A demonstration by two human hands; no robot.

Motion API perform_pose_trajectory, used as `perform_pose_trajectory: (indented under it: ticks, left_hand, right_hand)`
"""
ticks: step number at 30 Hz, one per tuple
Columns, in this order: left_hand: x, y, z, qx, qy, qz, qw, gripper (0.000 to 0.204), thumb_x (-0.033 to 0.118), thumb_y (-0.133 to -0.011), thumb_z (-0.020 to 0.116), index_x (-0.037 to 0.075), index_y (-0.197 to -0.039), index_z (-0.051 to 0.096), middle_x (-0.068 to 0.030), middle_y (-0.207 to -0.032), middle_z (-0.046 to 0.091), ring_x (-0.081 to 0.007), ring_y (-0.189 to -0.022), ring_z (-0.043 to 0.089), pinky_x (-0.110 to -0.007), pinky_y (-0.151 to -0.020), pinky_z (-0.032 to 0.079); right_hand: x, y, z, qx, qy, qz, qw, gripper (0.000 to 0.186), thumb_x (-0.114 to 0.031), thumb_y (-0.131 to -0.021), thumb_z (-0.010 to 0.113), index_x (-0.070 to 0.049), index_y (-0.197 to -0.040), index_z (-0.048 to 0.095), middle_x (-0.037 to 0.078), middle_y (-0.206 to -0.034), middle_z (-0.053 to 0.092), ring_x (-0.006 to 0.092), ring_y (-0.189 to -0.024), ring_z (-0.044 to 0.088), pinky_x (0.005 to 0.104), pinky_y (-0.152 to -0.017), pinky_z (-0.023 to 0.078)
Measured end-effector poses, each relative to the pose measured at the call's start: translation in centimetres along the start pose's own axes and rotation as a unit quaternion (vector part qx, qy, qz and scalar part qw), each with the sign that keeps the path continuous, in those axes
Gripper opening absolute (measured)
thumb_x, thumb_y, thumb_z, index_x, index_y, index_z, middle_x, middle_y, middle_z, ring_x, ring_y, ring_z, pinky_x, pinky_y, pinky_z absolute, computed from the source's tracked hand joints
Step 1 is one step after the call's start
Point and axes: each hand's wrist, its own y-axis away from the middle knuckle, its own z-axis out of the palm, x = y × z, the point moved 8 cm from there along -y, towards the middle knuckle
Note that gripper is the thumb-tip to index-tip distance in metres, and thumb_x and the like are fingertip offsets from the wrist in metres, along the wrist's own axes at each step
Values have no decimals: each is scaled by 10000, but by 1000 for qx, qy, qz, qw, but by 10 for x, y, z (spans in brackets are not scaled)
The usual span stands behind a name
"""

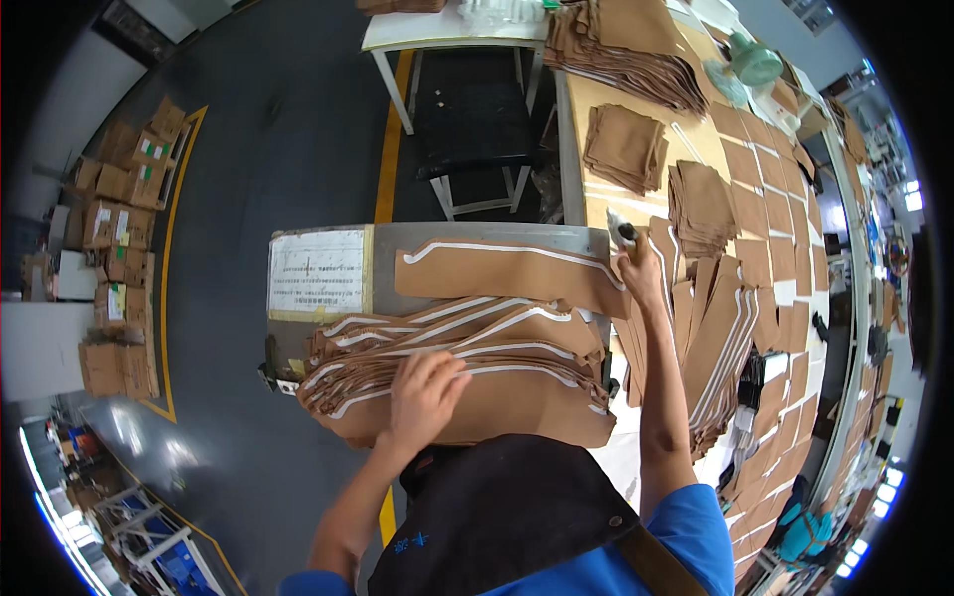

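Note:
My left hand (pixel 425 394) rests on a loose pile of brown sheet pieces (pixel 517 346) edged with white strips, its fingers slightly bent and apart. One brown piece (pixel 497 275) lies flat beyond the pile on the grey work board (pixel 477 234), a white strip along its far edge. Over the board's right end, my right hand (pixel 639 270) is closed around a small hand tool (pixel 621 227) with a dark grip and a pale tip. The tool's exact kind does not show.
A paper sheet (pixel 316 270) is taped at the board's left end. Brown stacks (pixel 624 147) and rows of pieces cover the long table to the right, with a green fan (pixel 753 62) at its far end. A black stool (pixel 472 129) stands ahead; cartons (pixel 124 248) line the left.

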Motion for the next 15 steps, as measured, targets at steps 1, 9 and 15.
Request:
perform_pose_trajectory:
  ticks: [1,9,15]
  left_hand:
    - [5,7,5,-8,-1,8,1000,230,172,-855,731,45,-1042,686,-75,-1042,627,-274,-986,597,-406,-871,464]
    - [14,8,33,-79,-59,28,995,233,127,-831,737,43,-1041,679,-74,-983,591,-268,-930,550,-406,-823,436]
    - [27,-4,23,-32,70,80,994,97,3,-834,725,17,-917,675,-97,-910,660,-288,-762,655,-365,-657,521]
  right_hand:
    - [12,9,0,6,-2,10,1000,245,-111,-855,624,-25,-1079,574,201,-878,687,324,-835,688,428,-692,533]
    - [66,99,0,8,-297,93,950,298,-101,-886,679,2,-1150,587,33,-889,622,105,-775,545,264,-671,461]
    - [157,175,-80,165,-208,161,951,306,-7,-924,573,-23,-1228,552,191,-1012,685,264,-907,663,349,-790,505]
